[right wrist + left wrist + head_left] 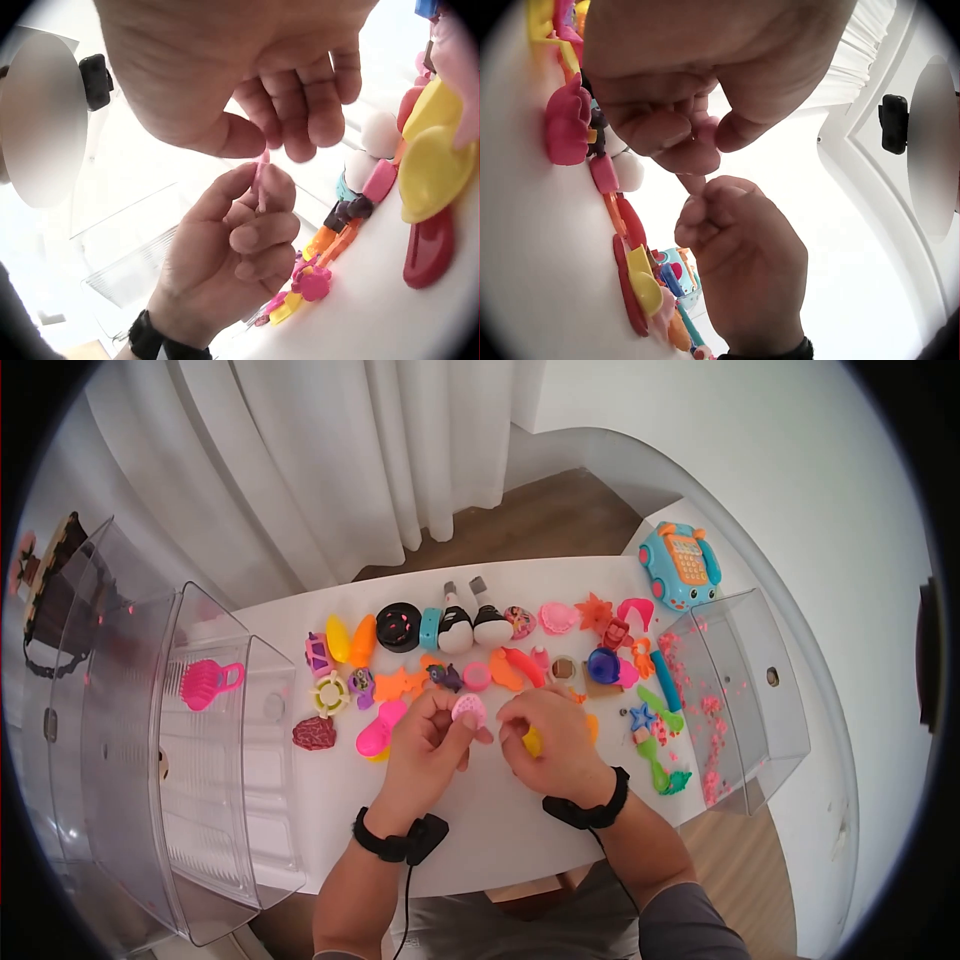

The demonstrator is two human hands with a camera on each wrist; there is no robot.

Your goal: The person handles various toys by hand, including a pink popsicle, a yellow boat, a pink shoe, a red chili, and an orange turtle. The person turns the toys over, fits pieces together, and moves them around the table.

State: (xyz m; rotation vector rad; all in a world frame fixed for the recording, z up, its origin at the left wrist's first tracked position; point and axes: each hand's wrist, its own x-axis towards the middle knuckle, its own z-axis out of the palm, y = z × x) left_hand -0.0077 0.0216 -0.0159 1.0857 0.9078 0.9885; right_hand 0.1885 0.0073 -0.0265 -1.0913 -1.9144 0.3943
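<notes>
A small round pink piece with a dotted pattern (468,708) is pinched between the thumb and fingers of the left hand (425,748), above the table. In the right wrist view the pink piece (259,178) appears edge-on and thin. The right hand (560,745) is held close beside it, fingers loosely bent and nothing visible in its grasp. Its thumb and fingertips come near the piece's upper edge; whether they touch it, I cannot tell. In the left wrist view the left fingers mostly cover the pink piece (707,129).
Many toys lie across the white table (480,840), among them a black round toy (398,627), a blue cup (603,666) and a brown-red piece (314,733). Clear bins stand left, with a pink scoop (210,684), and right (745,700). A toy phone (683,565) is back right.
</notes>
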